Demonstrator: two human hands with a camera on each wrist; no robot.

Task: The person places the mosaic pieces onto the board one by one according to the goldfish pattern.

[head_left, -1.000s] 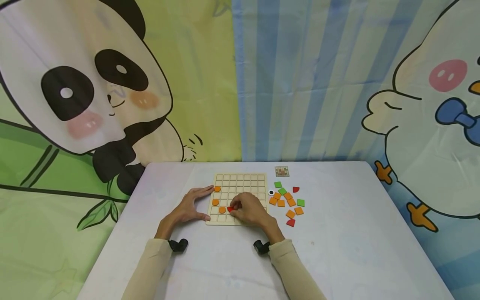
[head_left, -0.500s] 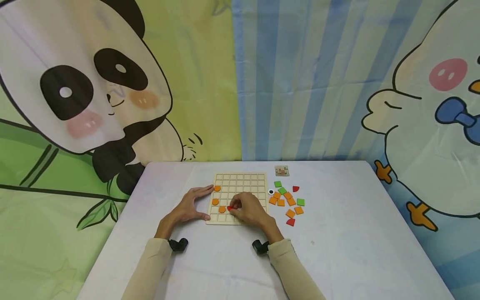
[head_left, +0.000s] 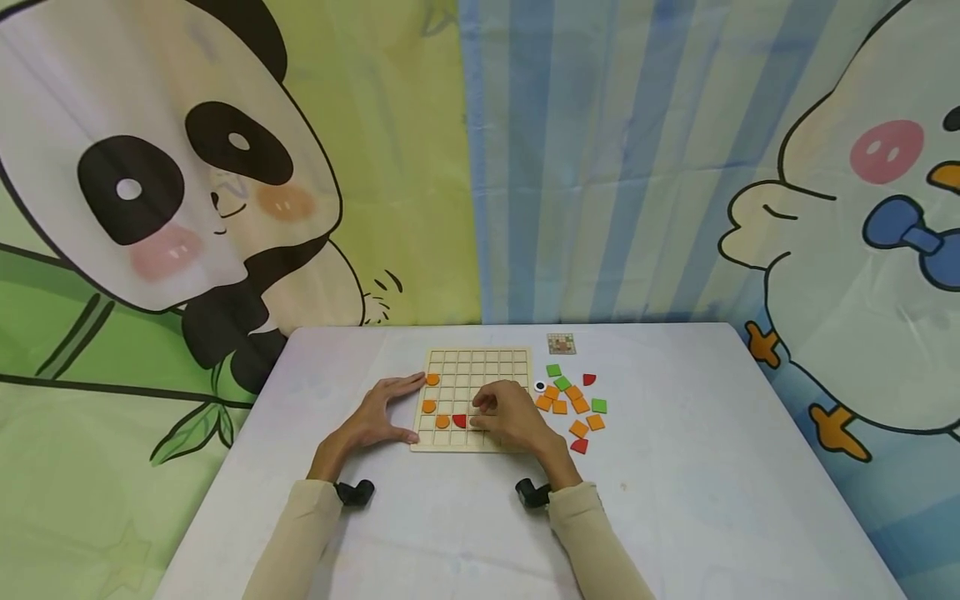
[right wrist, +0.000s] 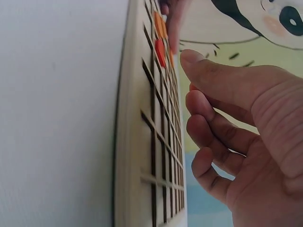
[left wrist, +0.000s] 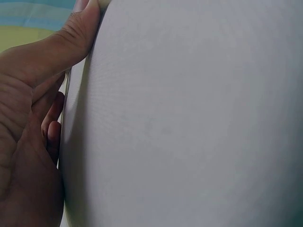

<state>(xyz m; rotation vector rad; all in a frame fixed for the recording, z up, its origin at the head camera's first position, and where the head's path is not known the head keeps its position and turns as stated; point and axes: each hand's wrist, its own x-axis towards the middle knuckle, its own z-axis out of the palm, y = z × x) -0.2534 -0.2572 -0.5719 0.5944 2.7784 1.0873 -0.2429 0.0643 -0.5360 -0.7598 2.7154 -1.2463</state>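
Head view showed our right grip [head_left: 513,414] had just released the red piece [head_left: 459,422], its fingers loose and empty. The piece lay on the board [head_left: 480,368] toward the surface [head_left: 675,475]'s far edge, beside an orange disc [head_left: 442,422], seemingly placed. Our left grip [head_left: 370,419], spread, touched the board.

Picture card [head_left: 561,344]: a tiny gridded picture is printed; any lettering is too small to be made out.
White disc [head_left: 540,387]: a black dot is borne on its face.
Board [head_left: 491,368] and coloured pieces [head_left: 460,422]: no letters or numbers can be read.
Backdrop [head_left: 405,167]: no wording can be read.
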